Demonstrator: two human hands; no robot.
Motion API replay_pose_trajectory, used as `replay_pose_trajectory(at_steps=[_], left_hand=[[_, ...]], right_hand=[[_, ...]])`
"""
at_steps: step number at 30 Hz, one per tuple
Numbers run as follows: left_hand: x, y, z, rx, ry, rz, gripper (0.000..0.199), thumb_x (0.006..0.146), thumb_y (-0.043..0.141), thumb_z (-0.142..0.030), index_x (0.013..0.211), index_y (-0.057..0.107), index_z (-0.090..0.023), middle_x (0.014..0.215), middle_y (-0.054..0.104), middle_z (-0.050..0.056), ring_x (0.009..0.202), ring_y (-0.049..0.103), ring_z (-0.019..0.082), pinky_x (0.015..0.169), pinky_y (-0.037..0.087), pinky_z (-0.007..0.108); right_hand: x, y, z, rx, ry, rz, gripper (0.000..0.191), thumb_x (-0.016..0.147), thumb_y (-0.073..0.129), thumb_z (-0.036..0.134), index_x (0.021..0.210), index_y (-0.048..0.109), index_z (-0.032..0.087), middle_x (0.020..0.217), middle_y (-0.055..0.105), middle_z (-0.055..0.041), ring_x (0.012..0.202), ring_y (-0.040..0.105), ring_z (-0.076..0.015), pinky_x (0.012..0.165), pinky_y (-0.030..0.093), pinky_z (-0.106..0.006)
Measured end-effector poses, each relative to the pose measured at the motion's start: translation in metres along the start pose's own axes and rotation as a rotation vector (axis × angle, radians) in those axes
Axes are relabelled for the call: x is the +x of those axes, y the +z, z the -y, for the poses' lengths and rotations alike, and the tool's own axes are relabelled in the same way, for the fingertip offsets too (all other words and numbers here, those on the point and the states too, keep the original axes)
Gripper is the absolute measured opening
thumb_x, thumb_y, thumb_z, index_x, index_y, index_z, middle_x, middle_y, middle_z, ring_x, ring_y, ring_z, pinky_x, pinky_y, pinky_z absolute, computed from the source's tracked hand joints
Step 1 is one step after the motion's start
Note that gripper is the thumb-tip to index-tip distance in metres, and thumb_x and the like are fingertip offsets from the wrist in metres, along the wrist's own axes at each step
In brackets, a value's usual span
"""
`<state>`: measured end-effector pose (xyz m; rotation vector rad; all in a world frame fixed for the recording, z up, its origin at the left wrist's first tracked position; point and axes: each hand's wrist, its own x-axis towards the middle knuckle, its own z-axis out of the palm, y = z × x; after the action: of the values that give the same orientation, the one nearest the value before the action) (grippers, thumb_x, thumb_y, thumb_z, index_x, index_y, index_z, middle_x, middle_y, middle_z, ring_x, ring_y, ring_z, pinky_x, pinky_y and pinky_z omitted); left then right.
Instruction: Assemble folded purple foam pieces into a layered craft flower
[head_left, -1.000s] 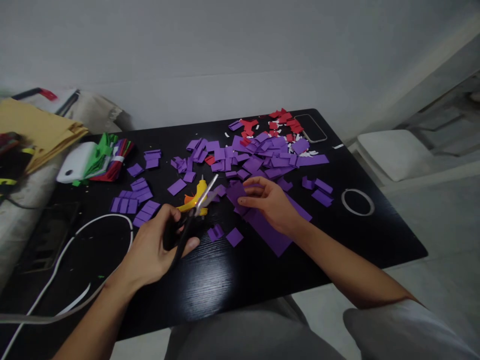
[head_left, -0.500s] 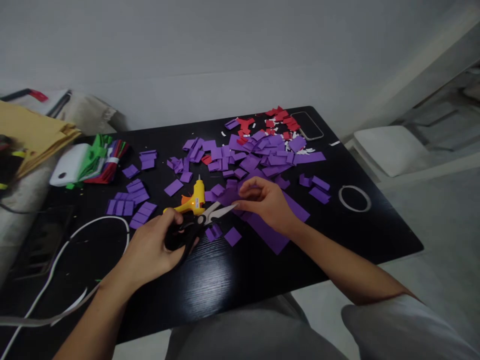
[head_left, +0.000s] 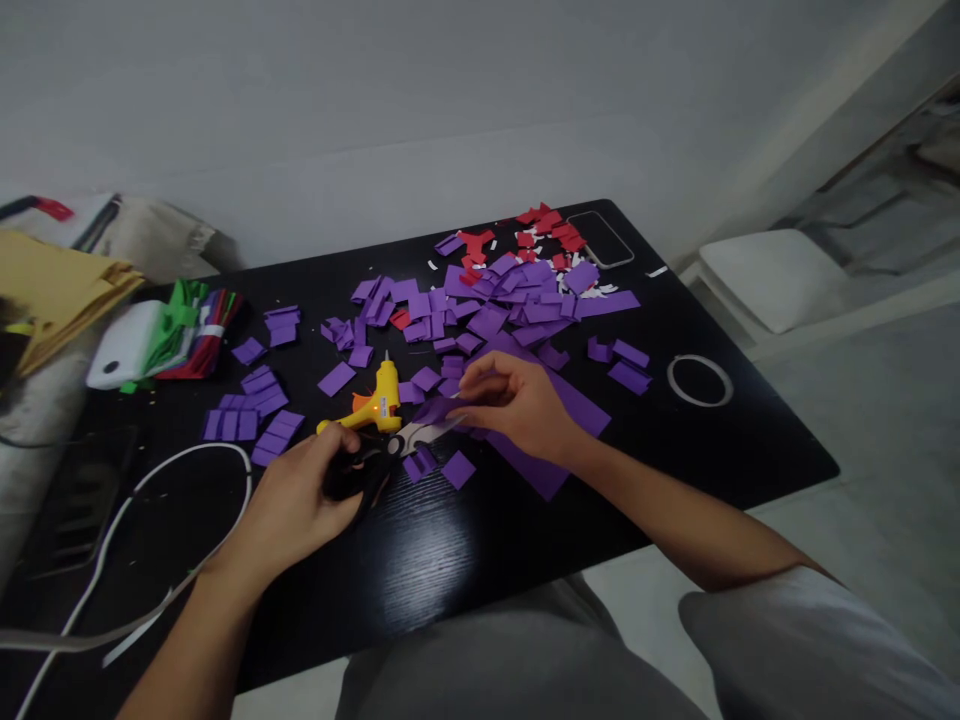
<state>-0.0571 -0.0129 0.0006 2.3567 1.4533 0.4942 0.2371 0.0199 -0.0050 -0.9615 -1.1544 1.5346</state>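
Observation:
My left hand [head_left: 307,495] is closed round the black handles of a pair of scissors [head_left: 411,436], whose blades point right. A small piece of purple paper [head_left: 435,408] lies at the blades, pinched at its right side by my right hand [head_left: 517,408]. Under my right hand, a larger purple sheet [head_left: 547,475] rests on the black table. Just beyond the scissors stands a yellow glue gun [head_left: 384,398], nozzle pointing away and a small orange light lit. Two purple pieces [head_left: 458,469] lie close below the blades.
Purple pieces [head_left: 487,320] are heaped mid-table, with red scraps [head_left: 555,228] behind. A tape ring [head_left: 700,381] lies right. On the left are a white cable [head_left: 150,475], bundled coloured strips [head_left: 199,335] and a dark phone-like object [head_left: 79,510]. A white stool [head_left: 772,278] stands beyond the table.
The scissor blades have come closer together on the purple paper. My right hand still pinches the piece, and the whole view has shifted slightly.

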Motion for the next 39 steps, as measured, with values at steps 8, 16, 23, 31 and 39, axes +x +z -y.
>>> replay_pose_trajectory(at_steps=[8,16,23,31,39], left_hand=[[0.001,0.0,-0.001,-0.035,0.02,-0.001,0.022,0.086,0.069,-0.035,0.097,0.054,-0.025,0.082,0.072,-0.001,0.06,0.068,0.016,0.058,0.049,0.025],[0.001,-0.001,-0.001,-0.099,0.029,0.003,0.018,0.087,0.07,-0.033,0.09,0.054,-0.024,0.073,0.067,-0.005,0.046,0.057,0.01,0.049,0.042,0.021],[0.001,0.001,-0.009,-0.097,-0.031,-0.121,0.033,0.086,0.077,-0.045,0.08,0.053,-0.024,0.061,0.059,-0.007,0.046,0.052,0.01,0.047,0.039,0.021],[-0.004,-0.002,-0.014,-0.051,0.078,0.104,0.028,0.089,0.075,-0.045,0.086,0.057,-0.024,0.068,0.064,-0.006,0.052,0.059,0.011,0.054,0.044,0.022],[0.003,0.005,-0.033,0.144,0.148,0.277,0.011,0.09,0.071,-0.024,0.093,0.061,-0.023,0.086,0.074,0.001,0.076,0.074,0.022,0.068,0.052,0.03]], right_hand=[[0.0,0.001,0.0,0.001,0.008,0.006,0.045,0.06,0.1,0.033,0.09,0.068,0.021,0.079,0.079,0.0013,0.072,0.078,-0.0175,0.071,0.064,-0.03],[-0.002,0.002,0.004,0.021,0.027,0.002,0.044,0.061,0.099,0.029,0.09,0.067,0.021,0.077,0.078,0.0021,0.074,0.079,-0.0188,0.076,0.065,-0.032],[0.004,-0.001,-0.004,-0.003,-0.011,-0.034,0.043,0.062,0.098,0.027,0.088,0.064,0.023,0.076,0.071,0.0062,0.071,0.072,-0.0125,0.073,0.061,-0.026],[0.008,-0.007,-0.002,-0.097,-0.068,-0.133,0.031,0.078,0.087,0.03,0.103,0.07,0.025,0.097,0.075,-0.0003,0.091,0.073,-0.0176,0.086,0.062,-0.033],[0.011,-0.011,-0.004,-0.07,-0.072,-0.123,0.024,0.077,0.082,0.026,0.099,0.074,0.025,0.095,0.077,-0.0005,0.094,0.072,-0.0183,0.091,0.06,-0.035]])
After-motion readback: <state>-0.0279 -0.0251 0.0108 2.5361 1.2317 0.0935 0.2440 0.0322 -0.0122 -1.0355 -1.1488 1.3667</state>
